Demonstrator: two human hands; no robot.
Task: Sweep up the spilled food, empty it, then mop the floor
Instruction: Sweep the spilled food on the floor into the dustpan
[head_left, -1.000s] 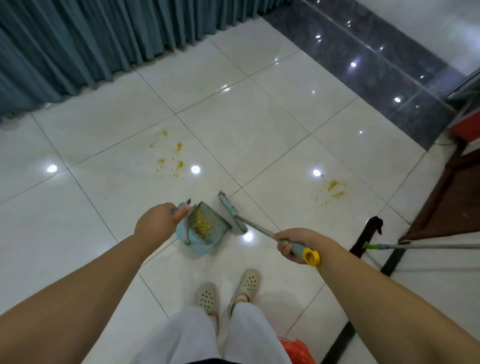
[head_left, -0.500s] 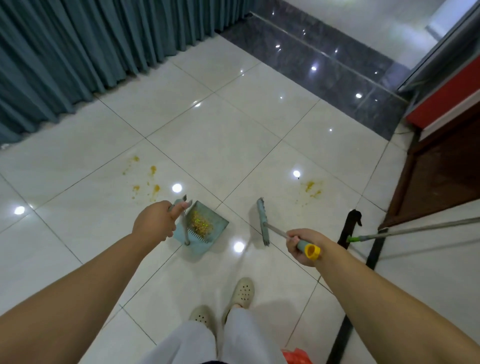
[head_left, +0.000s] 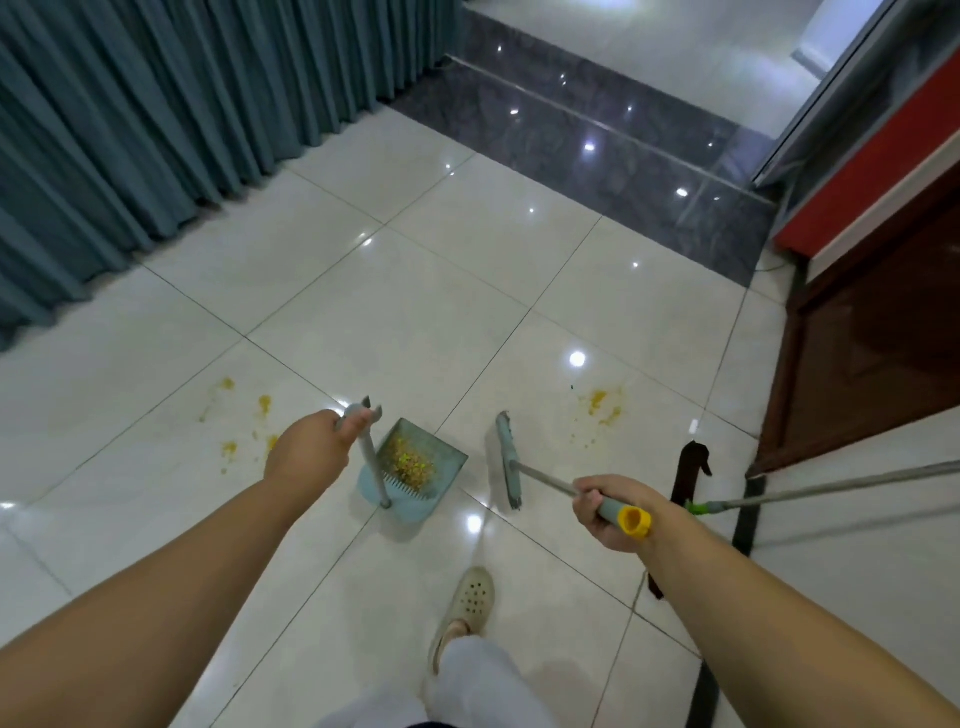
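The spilled food (head_left: 408, 462) is mostly gathered as a yellow heap inside the blue dustpan (head_left: 415, 470), which is kept tipped back on the tiled floor (head_left: 395, 291), probably so the load cannot slide out over the lip. The upright dustpan handle (head_left: 370, 452) is gripped near its top by the left hand (head_left: 306, 449), fingers curled round it. Just beside the pan, the broom head (head_left: 508, 460) is held apart from it, its pole gripped at the yellow-capped end by the closed fingers of the right hand (head_left: 605, 512). Yellow smears (head_left: 602, 408) are left on the tile ahead of the broom, and a second patch (head_left: 244, 426) left of the pan; these look stuck, so mopping is likely needed. A mop (head_left: 691, 470) lies near a wooden cabinet (head_left: 857, 364), within reach for that step.
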